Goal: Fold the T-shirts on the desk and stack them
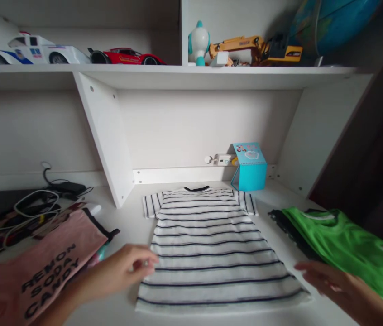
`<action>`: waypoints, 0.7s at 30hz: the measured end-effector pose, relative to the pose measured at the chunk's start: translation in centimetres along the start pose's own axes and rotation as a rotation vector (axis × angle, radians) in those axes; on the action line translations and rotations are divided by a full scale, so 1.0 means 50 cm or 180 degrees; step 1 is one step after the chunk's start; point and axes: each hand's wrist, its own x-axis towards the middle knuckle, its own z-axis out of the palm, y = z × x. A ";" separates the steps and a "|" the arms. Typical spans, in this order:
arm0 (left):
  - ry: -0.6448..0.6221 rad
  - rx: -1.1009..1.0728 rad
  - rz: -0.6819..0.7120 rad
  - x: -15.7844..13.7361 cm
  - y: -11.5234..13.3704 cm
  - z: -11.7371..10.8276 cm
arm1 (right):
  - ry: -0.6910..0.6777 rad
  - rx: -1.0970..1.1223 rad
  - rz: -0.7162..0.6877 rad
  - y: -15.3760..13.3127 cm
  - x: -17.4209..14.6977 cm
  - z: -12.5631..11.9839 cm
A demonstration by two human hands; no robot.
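A white T-shirt with dark stripes [208,242] lies spread flat on the white desk, its black-trimmed collar toward the back panel. At its left side is my left hand [132,265], fingers loosely curved with a gap to the thumb, holding nothing. My right hand [334,280] hovers off the shirt's lower right side, empty, its fingers stretched out. Beyond that hand lies a green shirt [334,231], folded on top of dark clothing. Left of my left hand, a pink garment with black lettering [55,267] rests on other cloth, partly covered by my forearm.
Cables [38,203] and a black power adapter [67,188] lie at the left. A blue desk calendar [252,174] stands behind the shirt near a socket strip [224,159]. Toy cars, a toy excavator [256,50] and a globe [334,22] sit on the overhead shelf [205,77].
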 end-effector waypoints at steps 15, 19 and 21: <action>-0.0237 0.1162 -0.0427 0.395 -0.128 0.041 | -0.0818 -0.1628 -0.0056 -0.046 0.352 0.165; 0.0157 0.1213 -0.0236 0.462 -0.124 0.019 | -0.0712 -0.1647 0.0125 -0.092 0.454 0.173; 0.0334 0.1244 -0.0105 0.503 -0.130 0.026 | -0.0621 -0.1659 0.0115 -0.125 0.509 0.203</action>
